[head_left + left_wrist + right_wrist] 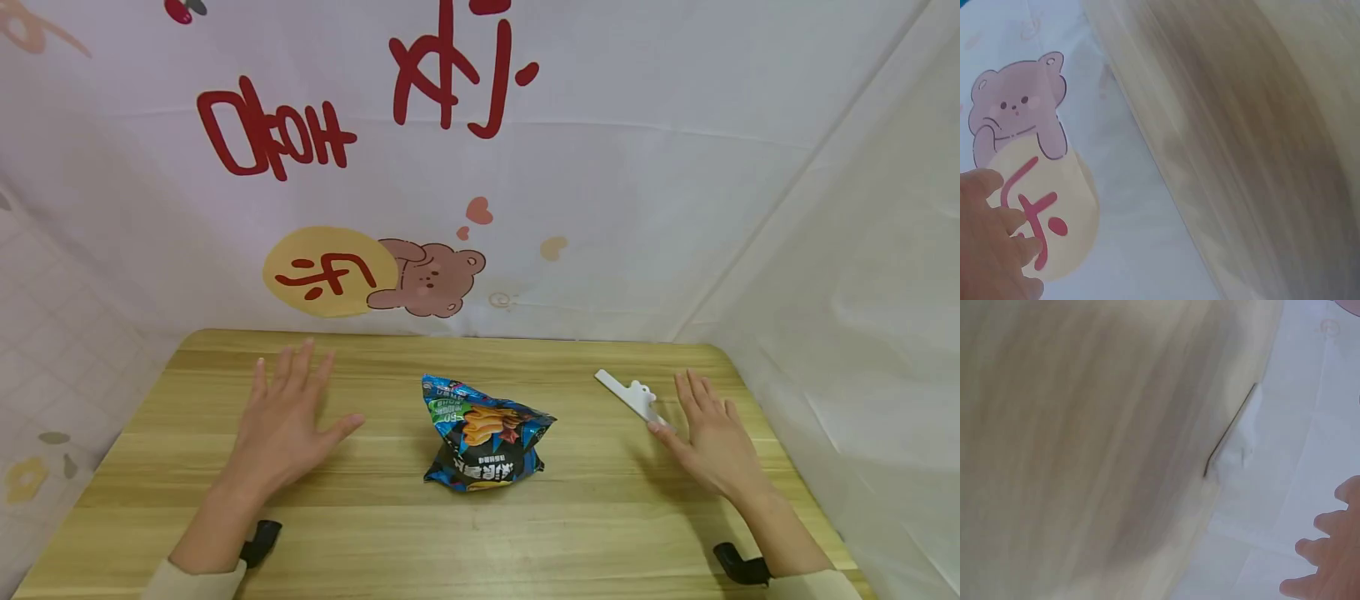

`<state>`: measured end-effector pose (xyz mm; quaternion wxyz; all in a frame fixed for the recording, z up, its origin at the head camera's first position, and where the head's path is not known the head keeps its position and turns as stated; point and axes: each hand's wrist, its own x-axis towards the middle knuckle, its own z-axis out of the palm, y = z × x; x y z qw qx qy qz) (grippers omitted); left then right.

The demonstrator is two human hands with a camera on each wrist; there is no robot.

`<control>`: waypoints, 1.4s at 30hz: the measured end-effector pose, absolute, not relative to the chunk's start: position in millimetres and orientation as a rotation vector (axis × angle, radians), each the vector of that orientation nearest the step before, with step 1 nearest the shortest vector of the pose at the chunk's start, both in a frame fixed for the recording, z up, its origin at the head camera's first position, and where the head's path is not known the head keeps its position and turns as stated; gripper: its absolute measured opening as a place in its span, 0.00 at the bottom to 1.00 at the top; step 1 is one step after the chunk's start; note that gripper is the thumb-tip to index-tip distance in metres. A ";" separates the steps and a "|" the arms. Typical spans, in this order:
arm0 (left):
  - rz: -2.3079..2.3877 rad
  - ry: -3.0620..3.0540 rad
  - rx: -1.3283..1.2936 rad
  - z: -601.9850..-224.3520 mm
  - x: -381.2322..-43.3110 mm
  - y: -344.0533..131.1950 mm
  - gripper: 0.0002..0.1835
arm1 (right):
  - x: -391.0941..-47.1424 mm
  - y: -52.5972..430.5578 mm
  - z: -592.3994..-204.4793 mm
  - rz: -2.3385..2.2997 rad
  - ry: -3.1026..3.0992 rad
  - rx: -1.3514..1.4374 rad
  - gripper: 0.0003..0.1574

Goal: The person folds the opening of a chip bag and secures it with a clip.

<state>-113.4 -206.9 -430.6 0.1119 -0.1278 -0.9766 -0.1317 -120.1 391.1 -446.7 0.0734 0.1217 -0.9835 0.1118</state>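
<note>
A blue and black snack bag (487, 437) stands in the middle of the wooden table, its printed front towards me and its top slanting down to the right. Off to its left, my left hand (281, 429) is held with fingers spread and nothing in it. My right hand (716, 437) is on the far right, fingers straight, with its thumb tip overlapping the near end of a white bag clip (630, 394) in the head view. The right wrist view shows the clip (1235, 434) edge-on, apart from the fingers (1329, 540). Fingers (1007, 231) of the left hand appear in the left wrist view.
The wooden table (360, 533) meets a white cloth backdrop (637, 208) at its far edge, printed with a bear and red characters. More cloth (862, 333) hangs along the right side, and patterned cloth (60, 333) on the left. Black bands show at both wrists.
</note>
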 end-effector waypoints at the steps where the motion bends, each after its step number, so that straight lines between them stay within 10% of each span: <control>1: -0.393 -2.858 -0.383 -430.3 -113.5 -205.3 0.54 | -119.5 390.1 -446.1 0.341 -2.946 0.369 0.59; 42: -0.629 -2.442 -0.628 -416.2 -116.8 -144.3 0.52 | -103.5 322.6 -430.1 0.637 -2.690 0.451 0.57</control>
